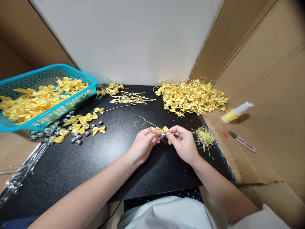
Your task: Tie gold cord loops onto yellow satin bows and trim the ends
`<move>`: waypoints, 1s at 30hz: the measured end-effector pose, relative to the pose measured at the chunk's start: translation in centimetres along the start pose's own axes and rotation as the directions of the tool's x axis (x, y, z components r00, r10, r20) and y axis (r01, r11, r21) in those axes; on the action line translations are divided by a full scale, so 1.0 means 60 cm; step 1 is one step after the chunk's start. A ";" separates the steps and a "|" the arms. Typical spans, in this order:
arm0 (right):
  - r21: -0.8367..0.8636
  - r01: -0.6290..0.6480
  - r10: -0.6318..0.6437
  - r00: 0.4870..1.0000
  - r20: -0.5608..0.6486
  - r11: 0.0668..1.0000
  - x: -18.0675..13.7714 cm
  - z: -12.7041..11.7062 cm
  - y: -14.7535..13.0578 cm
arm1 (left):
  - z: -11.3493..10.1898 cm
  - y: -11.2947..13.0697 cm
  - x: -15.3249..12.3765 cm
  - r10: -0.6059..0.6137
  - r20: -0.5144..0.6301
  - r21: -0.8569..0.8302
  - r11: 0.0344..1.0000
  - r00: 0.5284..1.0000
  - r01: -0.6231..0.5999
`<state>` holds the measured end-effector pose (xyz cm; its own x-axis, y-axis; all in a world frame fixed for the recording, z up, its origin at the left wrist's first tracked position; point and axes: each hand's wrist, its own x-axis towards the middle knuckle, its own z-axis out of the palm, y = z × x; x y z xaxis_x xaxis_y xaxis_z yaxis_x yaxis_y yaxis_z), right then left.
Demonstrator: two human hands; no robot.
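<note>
Near the middle of the black table, my left hand [145, 141] pinches a yellow ribbon bow [165, 129] from its left side. My right hand [181, 142] has its thumb and forefinger closed at the bow's right side. A small silver bell [162, 135] hangs just under the bow, between the two hands. Thin yellow thread [143, 122] trails from the bow and curls on the table behind my left hand. What exactly lies between the right fingertips is too small to make out.
At the left stands a blue basket [94, 83] of yellow bows, with silver bells [78, 137] and loose bows beside it. Gold cords [131, 98] lie at the back. Finished-looking bows [190, 97] form a pile back right. Thread scraps [204, 137], pink-handled snips [245, 143] and a thread-wound tube [235, 113] sit right.
</note>
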<state>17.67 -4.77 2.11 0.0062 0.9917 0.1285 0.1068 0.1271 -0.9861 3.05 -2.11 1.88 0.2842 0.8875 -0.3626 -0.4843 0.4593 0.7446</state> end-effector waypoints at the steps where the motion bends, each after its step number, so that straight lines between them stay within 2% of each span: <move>1: 0.010 -0.008 0.008 1.000 0.003 1.000 0.001 0.000 -0.001 | 0.000 0.000 0.000 0.000 0.002 -0.001 1.000 1.000 0.000; 4: 0.040 -0.031 0.030 0.999 0.013 0.999 0.003 -0.001 -0.003 | 0.000 -0.001 -0.001 0.024 0.004 0.017 1.000 1.000 -0.024; 10: 0.170 -0.127 0.110 0.988 0.108 0.977 0.009 -0.003 0.005 | 0.001 0.004 -0.012 0.237 0.013 0.188 0.954 0.971 -0.235; 14: 0.243 -0.176 0.144 0.979 0.146 0.954 0.010 0.000 0.015 | 0.005 0.010 -0.018 0.288 0.002 0.217 0.935 0.958 -0.281; 18: 0.245 -0.156 0.123 0.982 0.145 0.957 0.010 0.001 0.016 | 0.003 0.008 -0.014 0.255 -0.009 0.179 0.952 0.967 -0.249; 25: 0.203 -0.117 0.099 0.990 0.099 0.972 0.009 0.001 0.013 | 0.000 0.005 -0.007 0.107 0.001 0.061 0.992 0.994 -0.107; 30: 0.142 -0.046 0.041 0.998 0.044 0.989 0.005 0.000 0.009 | 0.000 0.005 -0.006 0.026 -0.031 -0.005 1.000 0.999 -0.026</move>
<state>17.71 -4.41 1.59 -0.0328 0.9960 0.0836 -0.0360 0.0824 -0.9959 2.82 -2.28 2.26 0.2459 0.8997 -0.3606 -0.4952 0.4365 0.7512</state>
